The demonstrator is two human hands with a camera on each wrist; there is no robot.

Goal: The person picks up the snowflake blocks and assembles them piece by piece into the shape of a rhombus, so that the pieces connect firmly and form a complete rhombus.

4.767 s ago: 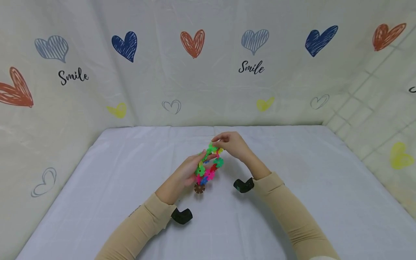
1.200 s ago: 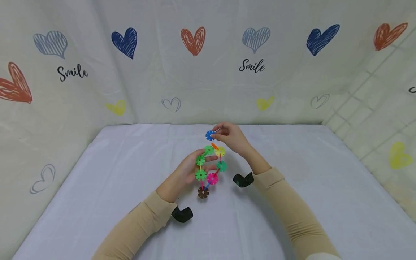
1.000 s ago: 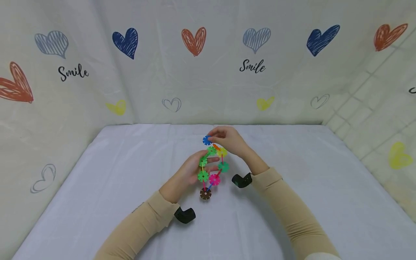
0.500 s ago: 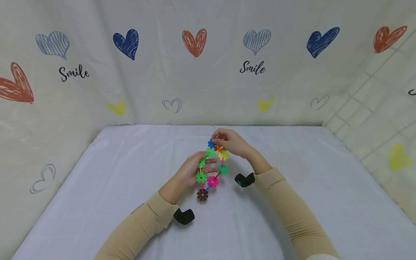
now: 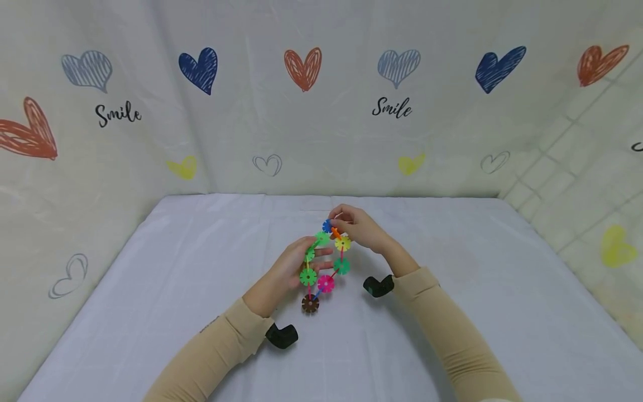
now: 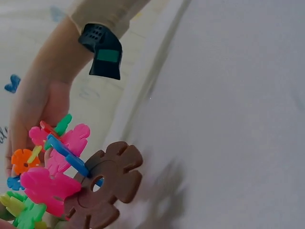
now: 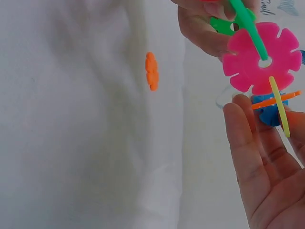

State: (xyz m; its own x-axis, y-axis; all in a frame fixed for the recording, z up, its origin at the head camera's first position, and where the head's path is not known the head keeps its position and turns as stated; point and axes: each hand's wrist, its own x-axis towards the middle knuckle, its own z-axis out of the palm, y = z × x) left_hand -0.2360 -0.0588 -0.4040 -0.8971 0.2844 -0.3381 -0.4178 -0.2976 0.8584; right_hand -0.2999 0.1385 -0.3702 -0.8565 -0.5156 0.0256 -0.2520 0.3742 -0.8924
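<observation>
A chain of plastic flower-shaped interlocking discs hangs in a ring between my hands in the head view. My left hand [image 5: 286, 268] holds its left side by the green discs [image 5: 322, 238], thumb on top and other fingers behind. My right hand [image 5: 359, 226] pinches a blue disc [image 5: 327, 225] at the top. The blue disc meets an edge-on orange disc [image 5: 336, 233]; how deep they slot is unclear. Below come a yellow disc [image 5: 342, 243], a teal disc [image 5: 341, 266] and a pink disc [image 5: 325, 283]. A brown disc [image 6: 121, 167] hangs lowest, large in the left wrist view.
A white cloth covers the table [image 5: 452, 240], with a heart-printed backdrop [image 5: 346, 134] behind. Black wrist mounts [image 5: 282, 336] stick out from both cuffs. A separate orange notched piece [image 7: 151, 71] shows in the right wrist view; its support cannot be told.
The chain, bunched at first, now hangs spread out. My right hand held the blue disc apart above the chain, then lowered it against the orange disc. My left hand kept its hold.
</observation>
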